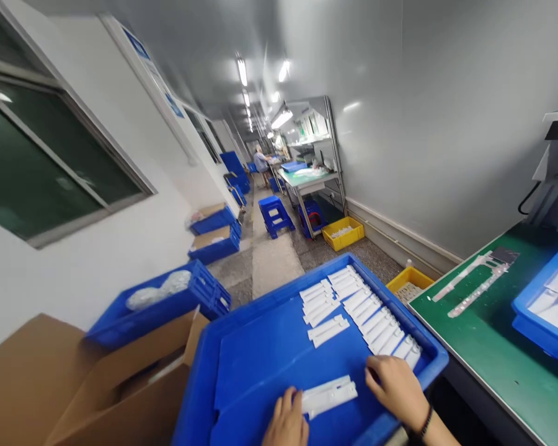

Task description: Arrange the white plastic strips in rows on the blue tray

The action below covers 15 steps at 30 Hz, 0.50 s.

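A large blue tray [260, 347] sits in front of me, holding rows of flat white plastic strips [376, 316]. My left hand [286, 424] rests in the tray at the bottom edge, its fingers touching the left end of a pair of white strips [328, 393]. My right hand [395, 384], with a dark band on the wrist, lies knuckles up at the right end of that pair, fingers curled down near the row of strips. Whether either hand grips anything is unclear.
A green workbench [483, 334] at right carries long white strips [474, 282] and another blue tray [546, 310]. Cardboard boxes [74, 384] and blue crates [167, 297] line the left wall. Blue stools [274, 214] and yellow bins [344, 232] stand down the aisle; a person [261, 162] works far off.
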Tool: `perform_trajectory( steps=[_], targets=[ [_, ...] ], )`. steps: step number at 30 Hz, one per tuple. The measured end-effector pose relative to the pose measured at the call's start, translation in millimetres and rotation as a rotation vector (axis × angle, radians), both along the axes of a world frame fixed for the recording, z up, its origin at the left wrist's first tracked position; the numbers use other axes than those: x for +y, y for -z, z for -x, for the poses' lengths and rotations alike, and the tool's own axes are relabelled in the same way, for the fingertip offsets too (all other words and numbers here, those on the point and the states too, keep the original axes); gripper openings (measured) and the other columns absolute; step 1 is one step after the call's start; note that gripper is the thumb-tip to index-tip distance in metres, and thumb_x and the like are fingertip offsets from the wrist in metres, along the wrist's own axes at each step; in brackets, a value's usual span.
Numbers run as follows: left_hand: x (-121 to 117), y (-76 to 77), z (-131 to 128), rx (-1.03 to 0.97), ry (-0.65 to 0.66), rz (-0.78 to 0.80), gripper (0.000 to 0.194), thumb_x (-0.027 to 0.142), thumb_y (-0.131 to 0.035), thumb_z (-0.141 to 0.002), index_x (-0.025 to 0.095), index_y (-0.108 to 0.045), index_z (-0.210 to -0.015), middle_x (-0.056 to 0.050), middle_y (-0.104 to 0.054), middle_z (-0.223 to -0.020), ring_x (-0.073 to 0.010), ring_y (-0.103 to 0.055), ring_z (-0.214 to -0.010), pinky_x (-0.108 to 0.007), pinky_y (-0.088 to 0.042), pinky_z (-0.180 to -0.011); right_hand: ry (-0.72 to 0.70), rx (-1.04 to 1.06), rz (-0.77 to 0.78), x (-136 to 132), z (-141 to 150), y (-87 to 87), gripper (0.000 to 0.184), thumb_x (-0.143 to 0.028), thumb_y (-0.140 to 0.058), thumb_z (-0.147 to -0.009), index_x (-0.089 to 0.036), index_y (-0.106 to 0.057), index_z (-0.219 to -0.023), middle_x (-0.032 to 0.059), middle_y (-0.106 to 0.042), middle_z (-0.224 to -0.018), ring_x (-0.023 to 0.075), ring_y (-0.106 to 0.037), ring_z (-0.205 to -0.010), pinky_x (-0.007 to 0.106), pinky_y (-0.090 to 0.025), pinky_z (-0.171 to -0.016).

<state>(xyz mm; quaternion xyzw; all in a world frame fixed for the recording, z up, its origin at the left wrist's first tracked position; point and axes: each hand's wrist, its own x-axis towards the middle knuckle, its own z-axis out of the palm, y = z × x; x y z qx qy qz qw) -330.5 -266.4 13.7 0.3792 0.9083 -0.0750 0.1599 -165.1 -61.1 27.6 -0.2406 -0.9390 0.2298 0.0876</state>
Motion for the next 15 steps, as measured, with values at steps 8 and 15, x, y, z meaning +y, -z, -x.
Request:
perform_trajectory(
  steps=[8,15],
  targets=[
    [1.8,12.9,9.4,-0.007,0.026,-0.38,0.046,0.023,-0.033,-0.087,0.013,-0.064,-0.119,-0.016,-0.062,-0.131,-0.0313,-0.057,-0.12,-0.047,-0.045,-0.109,-0.129,-0.106,-0.088,15.8,-2.7,-18.6,0.017,-0.023,-0.05,-0.096,-0.02,-0.063,-0.084,0.0016,-0.07,-0.082,0.0155,-0.066,-0.077,0.029,-0.028,-0.063],
    [2.2,-0.5,33.3,-0.077,-0.016,-0.432,0.038,0.038,-0.036,-0.085,0.022,-0.067,-0.1,-0.009,-0.069,-0.111,-0.0274,-0.064,-0.1,-0.042,-0.051,-0.093,-0.216,-0.103,-0.069,19.9,-3.1,-21.5,0.017,-0.024,-0.051,-0.097,-0.02,-0.063,-0.085,0.0009,-0.07,-0.082,0.0149,-0.064,-0.077,0.029,-0.025,-0.061]
  ],
)
